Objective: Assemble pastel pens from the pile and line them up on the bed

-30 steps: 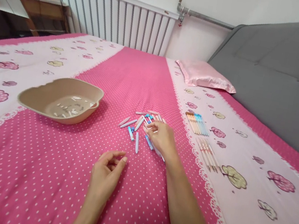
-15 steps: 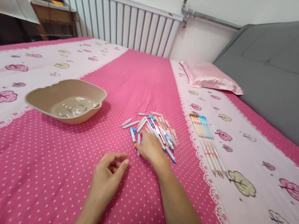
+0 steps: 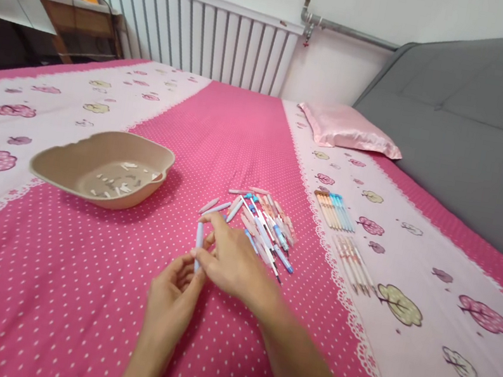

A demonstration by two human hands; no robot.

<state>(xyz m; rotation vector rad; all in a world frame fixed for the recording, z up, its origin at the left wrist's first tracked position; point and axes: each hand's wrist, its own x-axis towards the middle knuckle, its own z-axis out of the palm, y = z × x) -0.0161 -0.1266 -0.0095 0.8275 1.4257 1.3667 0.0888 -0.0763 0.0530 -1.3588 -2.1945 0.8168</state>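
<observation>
A pale lavender pen barrel (image 3: 199,238) stands nearly upright between my two hands. My left hand (image 3: 175,288) is closed around its lower end. My right hand (image 3: 233,256) grips it from the right, with a finger at its top and the thumb lower down. Just beyond my right hand lies a loose pile of pen parts (image 3: 269,227): pink and lavender barrels, thin white refills and blue pieces. Part of that pile is hidden behind the right hand.
A beige plastic basin (image 3: 65,173) with small white pieces inside stands on the left. To the right lie a row of orange and blue pens (image 3: 334,211) and a row of whitish pens (image 3: 353,263). A pink pillow (image 3: 348,129) rests farther back on the polka-dot bedspread (image 3: 85,289).
My right hand has picked up the lavender barrel from the pile's near edge and brought it left and nearer. My left hand has closed on its lower end.
</observation>
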